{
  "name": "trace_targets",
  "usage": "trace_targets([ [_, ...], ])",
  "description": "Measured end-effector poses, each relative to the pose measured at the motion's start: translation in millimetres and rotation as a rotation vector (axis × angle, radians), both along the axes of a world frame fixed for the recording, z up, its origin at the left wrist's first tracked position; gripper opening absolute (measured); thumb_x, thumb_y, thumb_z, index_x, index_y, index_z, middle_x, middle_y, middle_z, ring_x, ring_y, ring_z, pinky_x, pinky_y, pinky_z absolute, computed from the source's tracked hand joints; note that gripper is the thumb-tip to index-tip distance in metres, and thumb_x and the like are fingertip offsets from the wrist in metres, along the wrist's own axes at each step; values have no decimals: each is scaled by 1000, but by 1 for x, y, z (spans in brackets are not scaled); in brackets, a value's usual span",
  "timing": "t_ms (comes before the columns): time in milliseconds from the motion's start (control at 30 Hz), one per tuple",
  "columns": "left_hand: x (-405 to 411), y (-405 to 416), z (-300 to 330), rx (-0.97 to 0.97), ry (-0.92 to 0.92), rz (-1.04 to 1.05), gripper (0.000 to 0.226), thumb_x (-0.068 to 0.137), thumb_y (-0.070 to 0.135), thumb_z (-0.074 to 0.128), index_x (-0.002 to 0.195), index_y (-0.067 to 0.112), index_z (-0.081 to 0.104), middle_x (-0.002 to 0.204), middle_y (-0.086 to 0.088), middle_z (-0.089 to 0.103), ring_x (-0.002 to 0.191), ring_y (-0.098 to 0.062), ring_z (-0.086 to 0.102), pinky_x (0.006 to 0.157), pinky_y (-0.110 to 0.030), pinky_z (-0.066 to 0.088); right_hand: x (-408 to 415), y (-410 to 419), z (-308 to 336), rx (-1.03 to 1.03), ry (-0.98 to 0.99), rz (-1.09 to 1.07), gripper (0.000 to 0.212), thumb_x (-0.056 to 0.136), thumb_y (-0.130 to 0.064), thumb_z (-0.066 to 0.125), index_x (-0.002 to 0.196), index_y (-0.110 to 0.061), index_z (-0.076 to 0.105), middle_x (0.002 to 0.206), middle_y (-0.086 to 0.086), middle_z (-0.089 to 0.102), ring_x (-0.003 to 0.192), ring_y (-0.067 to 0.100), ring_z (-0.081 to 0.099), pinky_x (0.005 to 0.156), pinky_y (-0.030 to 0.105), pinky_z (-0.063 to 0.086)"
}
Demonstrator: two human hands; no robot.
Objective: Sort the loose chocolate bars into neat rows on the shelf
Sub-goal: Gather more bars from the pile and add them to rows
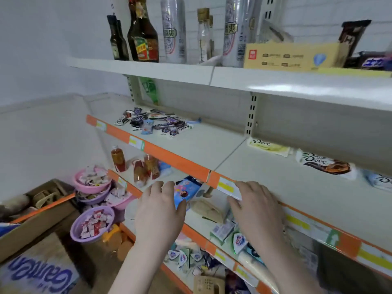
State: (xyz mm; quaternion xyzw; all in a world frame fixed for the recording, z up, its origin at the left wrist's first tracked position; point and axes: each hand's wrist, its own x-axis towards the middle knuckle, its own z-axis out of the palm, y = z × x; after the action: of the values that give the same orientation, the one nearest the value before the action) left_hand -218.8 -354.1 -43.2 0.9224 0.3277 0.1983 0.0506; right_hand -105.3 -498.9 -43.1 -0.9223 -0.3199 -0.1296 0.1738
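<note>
On cream shelf (212,149): loose chocolate bars (154,123) piled; left hand (159,211), right hand (254,206) spread flat, holding nothing.

2 hands show: the left hand (161,211) and the right hand (254,209). Beyond the right hand, 3 Dove bars lie in a row on the shelf (265,187): 1 yellow bar (268,146), 1 brown bar (326,164) and 1 blue bar (379,181), which is cut off at the frame's edge. Far beyond the left hand sits 1 pile of loose bars (154,123); its bars overlap too much to count. High above both hands stand 2 dark bottles (144,32), 2 silver cans (174,30) and 1 yellow box (290,56). Left of the left hand are 4 bowls (92,227) of sweets and 3 small drink bottles (118,159).
</note>
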Motion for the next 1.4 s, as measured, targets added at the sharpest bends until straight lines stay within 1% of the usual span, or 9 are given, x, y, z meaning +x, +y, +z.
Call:
trace_targets([
  [233, 24, 125, -7, -30, -8, 75, 46, 88, 44, 50, 128, 22, 47, 126, -1, 51, 116, -24, 44, 91, -33, 39, 46, 126, -9, 38, -3, 31, 39, 91, -37, 44, 126, -20, 47, 121, 1, 55, 114, 20, 46, 96, 31, 35],
  [533, 120, 308, 11, -18, 2, 82, 44, 87, 42, 51, 125, 19, 52, 122, -6, 55, 114, -28, 47, 92, -36, 38, 140, 299, 0, 111, 38, -45, 38, 88, -35, 51, 122, -18, 53, 118, 6, 57, 112, 25, 49, 94, 34, 36],
  [600, 138, 335, 11, -27, 17, 74, 46, 88, 46, 48, 124, 17, 51, 121, -8, 56, 114, -29, 47, 91, -37, 39, 155, 325, 4, 100, 38, -60, 34, 89, -34, 50, 118, -16, 55, 113, 7, 59, 107, 26, 51, 89, 35, 39],
  [767, 187, 385, -5, -39, 100, 55, 67, 88, 61, 40, 129, 9, 44, 131, -18, 47, 126, -34, 38, 104, -41, 34, 181, 371, 9, 4, 67, -88, 32, 89, -34, 49, 114, -14, 54, 106, 10, 58, 99, 28, 53, 80, 35, 42],
  [933, 224, 436, -11, -58, 133, 34, 85, 84, 70, 32, 141, 7, 30, 143, -26, 33, 134, -41, 28, 111, -45, 22, 207, 409, 9, -52, 129, -65, 38, 93, -36, 43, 122, -13, 49, 124, 11, 54, 113, 29, 49, 92, 38, 40],
  [1067, 241, 456, -16, -109, 225, -91, 92, 78, 77, 32, 146, 15, 21, 152, -26, 16, 139, -42, 18, 112, -48, 20, 224, 438, 9, -175, 110, -112, 41, 95, -42, 35, 122, -15, 49, 122, 11, 56, 112, 29, 51, 88, 39, 42],
  [1200, 242, 456, -24, -121, 206, -161, 83, 85, 68, 35, 145, 13, 20, 154, -24, 4, 140, -43, 12, 112, -48, 21, 225, 451, 1, -219, 95, -174, 34, 97, -36, 33, 114, -15, 53, 110, 11, 60, 97, 31, 58, 77, 38, 46],
  [1300, 239, 452, -25, -93, 174, -196, 67, 92, 55, 35, 143, 12, 26, 154, -21, 5, 138, -40, 19, 110, -43, 25, 219, 451, -7, -187, 28, -207, 27, 94, -24, 41, 117, -16, 54, 112, 10, 59, 100, 30, 57, 78, 37, 47],
  [1400, 235, 451, -23, -121, 121, -225, 50, 97, 40, 34, 138, 12, 35, 154, -17, 12, 131, -34, 34, 105, -39, 33, 213, 448, -9, -98, 45, -202, 30, 92, -25, 45, 121, -18, 54, 118, 8, 59, 106, 29, 54, 83, 36, 44],
])
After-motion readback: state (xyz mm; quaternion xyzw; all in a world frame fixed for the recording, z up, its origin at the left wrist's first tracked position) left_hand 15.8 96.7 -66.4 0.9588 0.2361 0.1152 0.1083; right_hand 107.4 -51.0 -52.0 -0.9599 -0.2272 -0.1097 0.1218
